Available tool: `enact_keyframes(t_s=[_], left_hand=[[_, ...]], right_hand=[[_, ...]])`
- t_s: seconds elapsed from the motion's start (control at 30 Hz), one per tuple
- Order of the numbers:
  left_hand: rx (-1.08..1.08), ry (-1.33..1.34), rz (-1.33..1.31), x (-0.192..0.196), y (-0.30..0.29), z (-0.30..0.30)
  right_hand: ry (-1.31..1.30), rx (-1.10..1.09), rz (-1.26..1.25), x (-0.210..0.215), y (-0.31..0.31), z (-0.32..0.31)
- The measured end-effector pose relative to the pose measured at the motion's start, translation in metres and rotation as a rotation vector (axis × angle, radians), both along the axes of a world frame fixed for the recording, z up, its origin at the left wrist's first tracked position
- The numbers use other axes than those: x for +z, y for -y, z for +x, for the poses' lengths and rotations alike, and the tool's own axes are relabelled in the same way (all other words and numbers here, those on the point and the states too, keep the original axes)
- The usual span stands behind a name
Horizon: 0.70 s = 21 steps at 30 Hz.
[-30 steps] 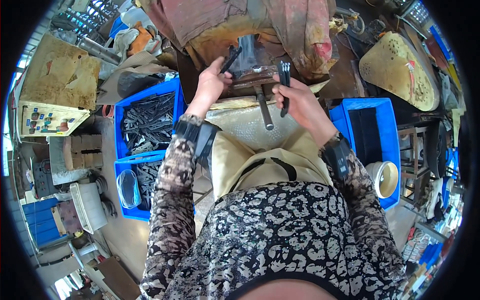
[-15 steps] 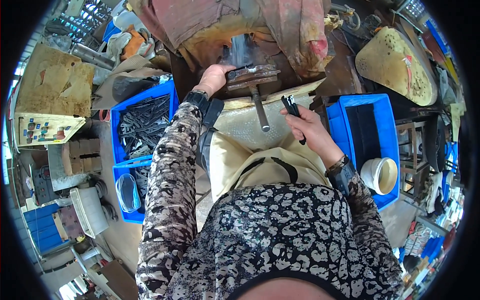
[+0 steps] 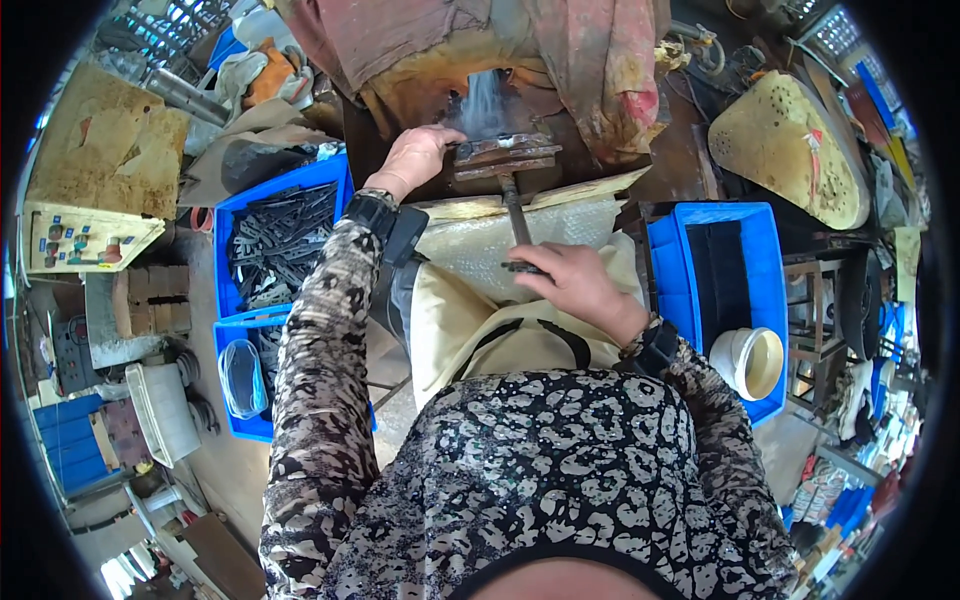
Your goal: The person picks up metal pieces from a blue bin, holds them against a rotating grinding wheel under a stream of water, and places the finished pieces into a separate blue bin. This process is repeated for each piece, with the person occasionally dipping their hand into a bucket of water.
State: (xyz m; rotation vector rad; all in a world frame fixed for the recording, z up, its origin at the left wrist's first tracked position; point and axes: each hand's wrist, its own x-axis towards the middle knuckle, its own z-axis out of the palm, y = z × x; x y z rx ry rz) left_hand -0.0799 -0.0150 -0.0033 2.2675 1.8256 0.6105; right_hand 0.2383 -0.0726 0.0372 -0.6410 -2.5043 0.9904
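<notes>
My left hand (image 3: 415, 160) is at the left end of a rusty metal clamp-like fixture (image 3: 507, 158), its fingers drawn together at the fixture's edge. What they pinch, if anything, is too small to make out. A metal rod handle (image 3: 515, 209) comes from the fixture toward me. At its near end is my right hand (image 3: 580, 287), closed around slim black strips (image 3: 522, 267), of which only a dark end shows. Whether this hand also grips the rod is hidden. Just beyond the fixture, whitish water spray (image 3: 483, 103) comes down from under a stained cloth cover (image 3: 400, 45).
On the left, a blue bin (image 3: 222, 255) holds many dark strips, with a second blue bin (image 3: 225, 385) nearer me. To the right, blue crates (image 3: 668, 262) carry a white tub (image 3: 733, 363). A control box with knobs (image 3: 85, 240) stands far left. Cream cloth (image 3: 440, 330) covers my lap.
My right hand has moved left from beside the crates to the rod's near end. My left hand stays by the fixture; the black piece seen there earlier is no longer clearly visible.
</notes>
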Motion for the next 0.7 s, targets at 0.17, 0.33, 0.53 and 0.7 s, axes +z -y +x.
enact_keyframes(t_s=[0.17, 0.33, 0.53, 0.7], left_hand=[[0.205, 0.16, 0.152, 0.019, 0.042, -0.003], [0.437, 0.255, 0.345, 0.016, 0.107, -0.005], [0.632, 0.395, 0.507, 0.016, 0.177, 0.006], [0.632, 0.351, 0.602, 0.012, 0.191, 0.003]], right_hand=[[0.032, 0.006, 0.164, -0.002, 0.0, 0.002], [-0.135, -0.109, 0.182, 0.019, -0.01, -0.019], [-0.294, -0.278, 0.227, 0.074, -0.081, -0.102], [-0.323, -0.368, 0.271, 0.105, -0.167, -0.144]])
